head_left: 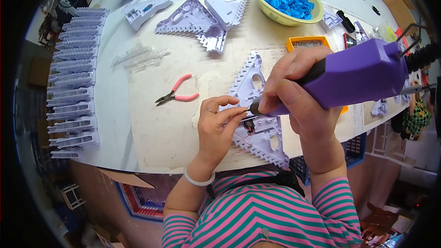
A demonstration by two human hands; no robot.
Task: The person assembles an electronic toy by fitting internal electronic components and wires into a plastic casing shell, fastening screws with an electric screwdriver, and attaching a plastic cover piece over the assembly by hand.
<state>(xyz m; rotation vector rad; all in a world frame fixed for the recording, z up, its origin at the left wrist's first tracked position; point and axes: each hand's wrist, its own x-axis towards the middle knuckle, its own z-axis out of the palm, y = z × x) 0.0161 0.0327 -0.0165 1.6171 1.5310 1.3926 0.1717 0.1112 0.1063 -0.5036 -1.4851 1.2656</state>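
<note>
My right hand (305, 98) is wrapped round a purple electric screwdriver (363, 76), which slants down to the left. Its dark tip meets the fingertips of my left hand (215, 128). There the thumb and index finger are pinched together; whatever they hold is too small to make out. Beneath both hands lies an open pale lilac plastic housing (266, 144) with toothed edges, partly covered by them. A small round black part (249, 126) with thin red wires sits in it. To the left of my left hand, pliers (177, 93) with pink handles rest on the table.
Several stacked toothed housings (76, 80) line the left edge. More housing halves (197, 18) lie at the back, near a yellow bowl (257, 7) of blue pieces. Clear plastic strips (142, 57) lie left of centre. A small yellow-orange tray (291, 45) of metal bits stands behind my right hand.
</note>
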